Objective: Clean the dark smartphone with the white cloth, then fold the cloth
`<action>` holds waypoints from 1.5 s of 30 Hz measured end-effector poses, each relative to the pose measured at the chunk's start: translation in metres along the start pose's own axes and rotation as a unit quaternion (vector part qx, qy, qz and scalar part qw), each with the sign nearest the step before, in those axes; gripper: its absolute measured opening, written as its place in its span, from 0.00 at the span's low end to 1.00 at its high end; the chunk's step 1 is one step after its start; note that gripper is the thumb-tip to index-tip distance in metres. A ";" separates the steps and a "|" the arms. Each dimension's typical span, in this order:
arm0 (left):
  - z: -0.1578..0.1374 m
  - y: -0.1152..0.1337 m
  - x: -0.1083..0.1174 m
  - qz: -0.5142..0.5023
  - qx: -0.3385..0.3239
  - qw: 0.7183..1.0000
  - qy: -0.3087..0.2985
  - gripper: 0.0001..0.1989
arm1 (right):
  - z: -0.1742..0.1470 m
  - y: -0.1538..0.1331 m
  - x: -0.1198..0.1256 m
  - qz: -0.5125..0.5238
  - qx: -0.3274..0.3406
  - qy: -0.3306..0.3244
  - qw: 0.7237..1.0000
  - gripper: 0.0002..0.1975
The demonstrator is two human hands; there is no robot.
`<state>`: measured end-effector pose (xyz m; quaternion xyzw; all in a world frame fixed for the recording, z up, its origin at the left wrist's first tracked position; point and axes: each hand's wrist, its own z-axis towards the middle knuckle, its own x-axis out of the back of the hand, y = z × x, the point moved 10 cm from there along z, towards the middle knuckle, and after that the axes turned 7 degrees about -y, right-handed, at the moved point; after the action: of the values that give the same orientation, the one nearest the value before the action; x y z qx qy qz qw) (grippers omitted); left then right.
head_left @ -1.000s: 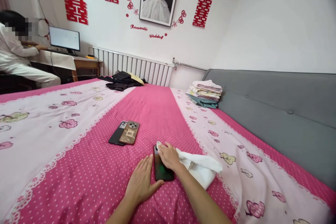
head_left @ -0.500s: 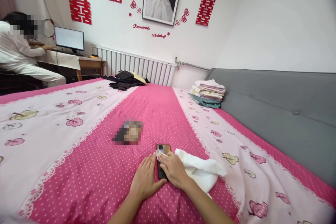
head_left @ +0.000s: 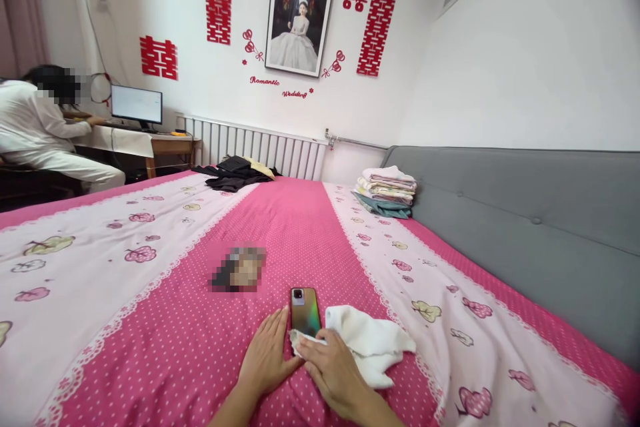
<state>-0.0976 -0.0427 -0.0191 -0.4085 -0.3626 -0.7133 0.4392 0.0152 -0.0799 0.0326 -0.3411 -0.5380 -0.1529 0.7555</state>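
A smartphone [head_left: 306,310] with a shiny gold-green back lies face down on the pink dotted bedspread [head_left: 180,347]. My left hand [head_left: 267,350] rests flat along its left side, fingers stretched out and thumb by the phone's near end. Under the fingers of my right hand [head_left: 334,368] is a bunched edge of a white cloth [head_left: 373,337], pressed on the lower part of the phone. The rest of that cloth spreads loosely over the bed to the right. My right hand and the cloth hide the phone's near end.
A blurred, pixelated item [head_left: 239,269] lies left of the phone. Folded cloths [head_left: 386,187] are stacked by the grey headboard [head_left: 490,207]; dark clothes [head_left: 235,170] lie at the far edge. A person in white [head_left: 40,120] sits at a desk with a monitor [head_left: 137,105].
My right hand has slid the cloth down the phone toward me, uncovering more of its back. My left hand stays beside it. The camera view has tilted up.
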 end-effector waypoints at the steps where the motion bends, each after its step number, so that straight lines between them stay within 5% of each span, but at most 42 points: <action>1: 0.000 0.000 0.001 0.001 -0.001 1.000 -0.002 0.41 | -0.001 0.002 0.000 -0.005 -0.005 0.005 1.000 0.18; 19: 0.003 0.000 0.006 0.012 0.002 1.000 -0.016 0.38 | -0.001 0.044 0.002 -0.068 -0.150 0.053 0.985 0.22; 45: 0.002 0.008 0.004 -0.030 0.027 0.996 -0.085 0.41 | 0.108 0.112 -0.028 -0.045 -0.210 -0.058 0.975 0.28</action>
<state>-0.0913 -0.0449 -0.0132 -0.4447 -0.4301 -0.6784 0.3963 -0.0048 0.0702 -0.0116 -0.4761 -0.5517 -0.2757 0.6269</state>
